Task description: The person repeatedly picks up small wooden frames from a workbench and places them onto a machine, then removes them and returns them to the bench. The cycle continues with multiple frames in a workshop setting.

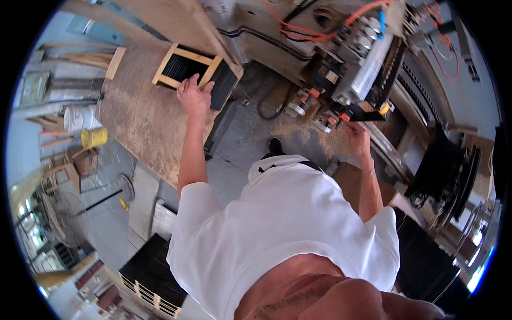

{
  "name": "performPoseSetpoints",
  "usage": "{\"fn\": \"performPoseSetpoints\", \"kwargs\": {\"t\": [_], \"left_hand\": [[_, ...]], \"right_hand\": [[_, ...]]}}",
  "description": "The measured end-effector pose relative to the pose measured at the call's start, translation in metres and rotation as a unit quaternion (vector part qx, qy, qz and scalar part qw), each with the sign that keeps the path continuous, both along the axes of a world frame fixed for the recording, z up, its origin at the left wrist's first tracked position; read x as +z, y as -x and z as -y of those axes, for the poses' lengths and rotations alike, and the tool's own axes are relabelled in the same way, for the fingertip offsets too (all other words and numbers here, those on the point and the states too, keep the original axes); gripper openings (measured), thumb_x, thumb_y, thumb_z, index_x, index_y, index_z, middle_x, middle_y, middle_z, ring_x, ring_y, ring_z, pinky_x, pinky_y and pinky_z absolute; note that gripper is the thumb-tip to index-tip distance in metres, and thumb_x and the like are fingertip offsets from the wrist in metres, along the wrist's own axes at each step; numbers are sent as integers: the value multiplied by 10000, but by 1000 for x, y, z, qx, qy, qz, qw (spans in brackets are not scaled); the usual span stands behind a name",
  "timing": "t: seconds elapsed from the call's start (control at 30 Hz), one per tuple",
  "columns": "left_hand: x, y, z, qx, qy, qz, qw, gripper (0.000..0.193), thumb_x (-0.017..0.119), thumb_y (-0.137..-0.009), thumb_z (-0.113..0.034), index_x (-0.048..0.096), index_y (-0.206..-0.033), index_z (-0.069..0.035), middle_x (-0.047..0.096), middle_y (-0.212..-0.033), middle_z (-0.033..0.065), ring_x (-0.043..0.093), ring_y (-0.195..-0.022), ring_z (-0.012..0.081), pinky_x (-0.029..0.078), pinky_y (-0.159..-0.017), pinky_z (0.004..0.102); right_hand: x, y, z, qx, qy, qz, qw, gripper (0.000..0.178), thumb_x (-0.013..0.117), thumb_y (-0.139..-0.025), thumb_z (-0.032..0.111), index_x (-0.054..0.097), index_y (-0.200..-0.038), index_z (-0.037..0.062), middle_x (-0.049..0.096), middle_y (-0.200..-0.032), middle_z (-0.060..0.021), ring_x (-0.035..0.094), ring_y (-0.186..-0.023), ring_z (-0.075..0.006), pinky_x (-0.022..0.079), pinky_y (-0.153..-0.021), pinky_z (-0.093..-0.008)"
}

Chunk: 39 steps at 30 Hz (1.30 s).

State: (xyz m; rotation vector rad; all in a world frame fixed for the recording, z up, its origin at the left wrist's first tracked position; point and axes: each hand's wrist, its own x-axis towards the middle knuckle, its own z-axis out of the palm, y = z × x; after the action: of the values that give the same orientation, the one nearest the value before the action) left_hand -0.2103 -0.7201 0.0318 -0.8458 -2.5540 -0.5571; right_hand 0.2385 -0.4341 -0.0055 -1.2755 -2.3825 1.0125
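Observation:
A light wooden frame (214, 68) lies at the table's far right corner, over dark slatted strips (226, 85). My left hand (194, 96) grips the near rail of this frame, thumb and fingers on either side of it. On the right, my right hand (359, 141) reaches to the underside of a machine (362, 74) with metal cylinders, beside a red-and-silver fitting (339, 118). Its fingers look curled, but their tips are partly hidden, and what they hold cannot be made out.
The frame rests on a worn brown tabletop (144, 114). Sawdust (314, 130) covers the floor below the machine. Orange hoses (368, 7) run above it. At the left stand a white bucket (80, 118), a yellow bucket (94, 138) and a fan (61, 213). Dark stacked strips (152, 266) lie behind me.

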Motion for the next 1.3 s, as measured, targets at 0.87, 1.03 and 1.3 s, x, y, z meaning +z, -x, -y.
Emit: {"fn": "performPoseSetpoints", "kwargs": {"t": [0.87,1.03,1.3], "left_hand": [[-78,-132,-159,-239,-254,252,903,220,620,-899,-76,624,-1095,23,677,-1026,115,641,-933,186,510,-856,316],[-25,-240,-231,-352,-257,409,802,271,636,-904,-86,615,-1147,33,689,-1004,89,636,-911,130,496,-842,261],[-15,-213,-382,-373,-282,479,743,321,635,-918,-176,612,-1167,25,671,-1040,101,642,-947,166,505,-805,281]], "right_hand": [[379,-314,47,-382,-554,345,655,284,676,-876,263,670,-1115,110,645,-1192,-78,627,-1060,-263,501,-860,-349],[388,-432,108,-518,-362,347,693,339,520,-964,383,615,-1215,175,673,-1101,-109,649,-1027,-244,499,-853,-350],[382,-428,120,-486,-376,304,728,332,535,-975,282,609,-1253,117,657,-1177,-69,602,-1125,-181,455,-975,-309]]}}
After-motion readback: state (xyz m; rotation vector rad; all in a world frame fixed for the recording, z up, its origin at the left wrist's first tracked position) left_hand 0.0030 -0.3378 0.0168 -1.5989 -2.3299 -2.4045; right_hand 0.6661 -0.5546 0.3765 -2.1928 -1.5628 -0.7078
